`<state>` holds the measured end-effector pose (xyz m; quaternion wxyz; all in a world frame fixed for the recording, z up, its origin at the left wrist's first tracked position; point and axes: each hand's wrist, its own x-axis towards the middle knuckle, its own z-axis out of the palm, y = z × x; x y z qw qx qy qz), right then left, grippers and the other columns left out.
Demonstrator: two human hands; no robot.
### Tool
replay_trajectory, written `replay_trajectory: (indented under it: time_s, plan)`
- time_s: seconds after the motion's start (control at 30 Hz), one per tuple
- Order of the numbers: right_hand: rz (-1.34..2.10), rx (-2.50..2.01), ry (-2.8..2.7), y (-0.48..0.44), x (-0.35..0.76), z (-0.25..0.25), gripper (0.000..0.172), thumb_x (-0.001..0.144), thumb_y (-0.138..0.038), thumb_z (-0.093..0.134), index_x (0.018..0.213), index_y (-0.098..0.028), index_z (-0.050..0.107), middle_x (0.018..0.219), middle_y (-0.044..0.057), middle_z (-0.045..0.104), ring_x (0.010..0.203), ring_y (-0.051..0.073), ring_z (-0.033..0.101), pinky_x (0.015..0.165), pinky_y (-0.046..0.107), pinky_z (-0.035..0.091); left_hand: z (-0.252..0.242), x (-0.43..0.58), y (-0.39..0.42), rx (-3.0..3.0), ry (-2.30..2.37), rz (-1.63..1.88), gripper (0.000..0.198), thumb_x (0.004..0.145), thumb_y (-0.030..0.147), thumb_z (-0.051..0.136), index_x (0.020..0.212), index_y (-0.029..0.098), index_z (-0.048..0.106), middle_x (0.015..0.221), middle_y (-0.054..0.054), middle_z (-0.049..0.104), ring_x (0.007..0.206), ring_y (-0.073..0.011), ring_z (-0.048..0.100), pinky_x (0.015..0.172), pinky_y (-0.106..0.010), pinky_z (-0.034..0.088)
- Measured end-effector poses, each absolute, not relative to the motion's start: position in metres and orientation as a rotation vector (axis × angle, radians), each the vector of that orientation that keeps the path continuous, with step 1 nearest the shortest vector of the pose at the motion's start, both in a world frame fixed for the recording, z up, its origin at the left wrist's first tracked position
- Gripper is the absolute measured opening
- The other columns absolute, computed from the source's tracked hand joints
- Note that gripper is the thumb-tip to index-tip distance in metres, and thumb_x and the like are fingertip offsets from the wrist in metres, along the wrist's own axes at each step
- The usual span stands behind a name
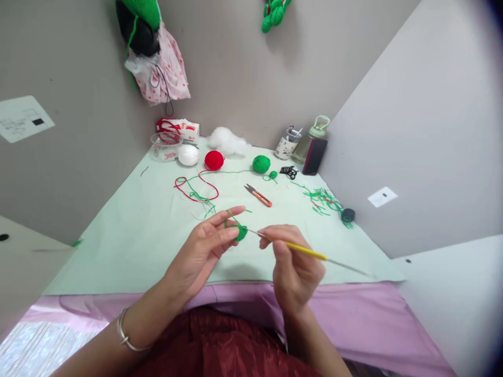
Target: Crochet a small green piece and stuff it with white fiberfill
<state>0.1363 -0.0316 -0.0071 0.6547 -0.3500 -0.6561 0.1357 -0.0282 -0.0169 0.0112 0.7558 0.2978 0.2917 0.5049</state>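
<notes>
My left hand pinches a small green crochet piece between thumb and fingers, and green yarn runs over its raised index finger. In my right hand is a crochet hook with a yellow handle, held like a pen. The hook's thin metal tip reaches to the right edge of the green piece; whether it sits inside a stitch is too small to tell. Both hands are above the front part of the table. Beyond them lies a pair of orange-handled thread snips.
Green, red and white yarn balls sit toward the back, with white stuffing behind. Loose strands tangle at centre-left. Green yarn scraps lie right. A pen cup, bottle and phone stand back right.
</notes>
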Motion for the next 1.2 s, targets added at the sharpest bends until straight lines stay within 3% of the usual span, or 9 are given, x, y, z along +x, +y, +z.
replay_trajectory:
  time_s: [0.07, 0.17, 0.43, 0.6, 0.7, 1.03, 1.2]
  plan:
    - [0.522, -0.753, -1.358, -0.030, 0.135, 0.000, 0.022, 0.105, -0.018, 0.057, 0.105, -0.027, 0.078, 0.086, 0.002, 0.073, 0.068, 0.015, 0.064, 0.064, 0.032, 0.056, 0.012, -0.029, -0.017, 0.692, 0.637, 1.136, 0.043, 0.079, 0.025, 0.089, 0.122, 0.024, 0.081, 0.085, 0.001, 0.065, 0.081, -0.0111, 0.056, 0.081, -0.024, 0.047]
    - [0.636, -0.724, -1.379, -0.027, 0.132, 0.005, 0.019, 0.104, -0.023, 0.061, 0.101, -0.026, 0.079, 0.089, 0.003, 0.075, 0.072, 0.016, 0.067, 0.063, 0.032, 0.056, 0.011, -0.026, -0.021, 0.785, 0.646, 1.160, 0.039, 0.081, 0.025, 0.088, 0.120, 0.028, 0.082, 0.086, 0.001, 0.066, 0.086, -0.0125, 0.058, 0.085, -0.024, 0.046]
    - [-0.012, -0.844, -1.692, -0.032, 0.133, -0.012, 0.034, 0.097, -0.009, 0.066, 0.119, -0.032, 0.079, 0.110, 0.008, 0.079, 0.097, 0.022, 0.074, 0.077, 0.038, 0.063, 0.009, -0.021, -0.018, 0.614, 0.639, 1.106, 0.047, 0.075, 0.030, 0.093, 0.120, 0.024, 0.082, 0.089, 0.000, 0.070, 0.081, -0.0112, 0.059, 0.084, -0.025, 0.049]
    - [0.428, -0.831, -1.381, -0.028, 0.139, -0.003, 0.020, 0.103, -0.019, 0.061, 0.105, -0.026, 0.080, 0.086, 0.004, 0.076, 0.069, 0.017, 0.067, 0.064, 0.034, 0.058, 0.011, -0.028, -0.013, 0.546, 0.620, 1.090, 0.036, 0.074, 0.026, 0.092, 0.109, 0.021, 0.085, 0.085, 0.001, 0.065, 0.079, -0.0103, 0.056, 0.084, -0.025, 0.051]
    - [0.639, -0.787, -1.349, -0.025, 0.137, 0.001, 0.017, 0.102, -0.024, 0.064, 0.100, -0.025, 0.081, 0.087, 0.004, 0.076, 0.070, 0.016, 0.066, 0.064, 0.033, 0.057, 0.009, -0.026, -0.016, 0.718, 0.658, 1.155, 0.032, 0.078, 0.026, 0.090, 0.109, 0.026, 0.085, 0.086, 0.001, 0.065, 0.083, -0.0116, 0.056, 0.084, -0.023, 0.047]
    - [0.823, -0.761, -1.268, -0.023, 0.141, -0.002, 0.021, 0.106, -0.030, 0.058, 0.099, -0.023, 0.077, 0.091, 0.004, 0.078, 0.071, 0.014, 0.069, 0.066, 0.029, 0.059, 0.003, -0.029, -0.021, 0.956, 0.748, 1.172, 0.032, 0.088, 0.030, 0.081, 0.120, 0.031, 0.081, 0.096, -0.001, 0.062, 0.094, -0.0161, 0.055, 0.087, -0.026, 0.044]
    - [0.495, -0.842, -1.491, -0.033, 0.140, 0.003, 0.023, 0.107, -0.017, 0.053, 0.110, -0.025, 0.074, 0.095, 0.004, 0.079, 0.078, 0.016, 0.073, 0.071, 0.032, 0.061, 0.007, -0.029, -0.023, 1.054, 0.827, 1.238, 0.031, 0.089, 0.026, 0.080, 0.120, 0.028, 0.080, 0.092, 0.000, 0.061, 0.086, -0.0153, 0.054, 0.085, -0.027, 0.047]
